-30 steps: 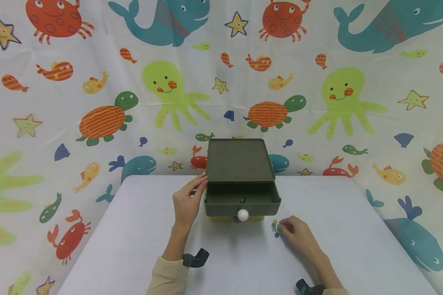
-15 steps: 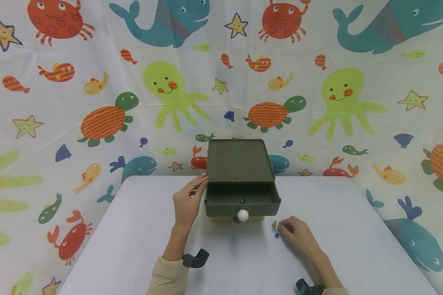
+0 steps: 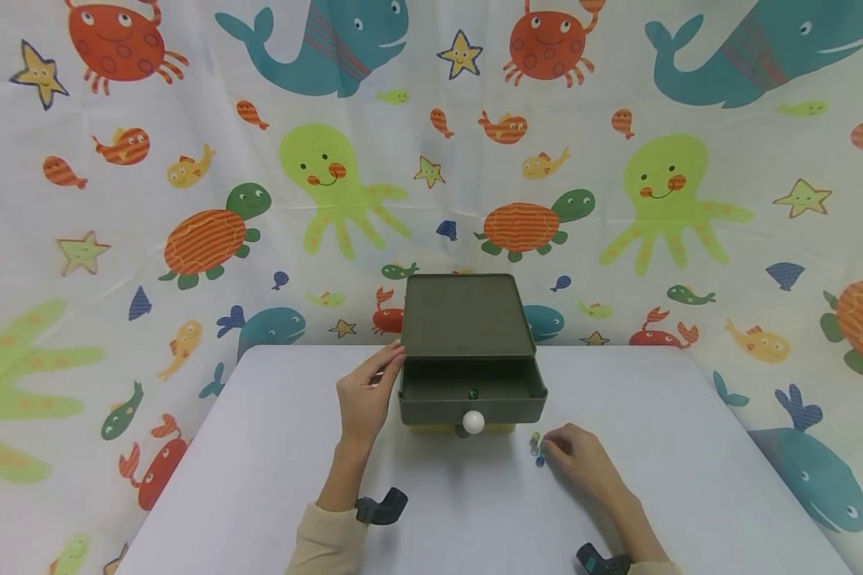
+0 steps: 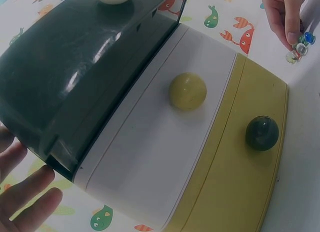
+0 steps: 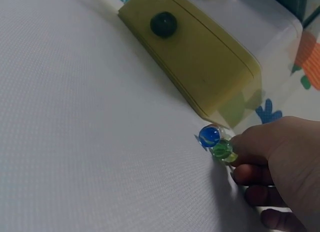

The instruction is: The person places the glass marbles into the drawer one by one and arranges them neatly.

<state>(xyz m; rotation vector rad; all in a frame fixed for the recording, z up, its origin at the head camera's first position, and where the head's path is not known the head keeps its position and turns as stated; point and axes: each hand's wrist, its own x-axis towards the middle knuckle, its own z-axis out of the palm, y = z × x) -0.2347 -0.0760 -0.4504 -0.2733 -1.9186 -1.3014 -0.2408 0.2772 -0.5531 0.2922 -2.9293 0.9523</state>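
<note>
A small drawer cabinet (image 3: 467, 319) stands at the table's far middle. Its dark green top drawer (image 3: 472, 399) with a white knob (image 3: 473, 420) is pulled out, and one green marble (image 3: 472, 393) lies inside. Below it are a white drawer with a yellow knob (image 4: 187, 90) and a yellow drawer with a dark knob (image 4: 261, 133), both pushed in. My left hand (image 3: 365, 393) rests with straight fingers against the cabinet's left side. My right hand (image 3: 571, 457) lies on the table right of the cabinet, curled fingertips pinching a green marble (image 5: 221, 149) beside a blue marble (image 5: 209, 136).
The white table (image 3: 259, 479) has open surface on both sides of the cabinet. A sea-animal printed cloth (image 3: 187, 160) hangs behind and around it. Wrist cameras (image 3: 381, 506) sit on both forearms.
</note>
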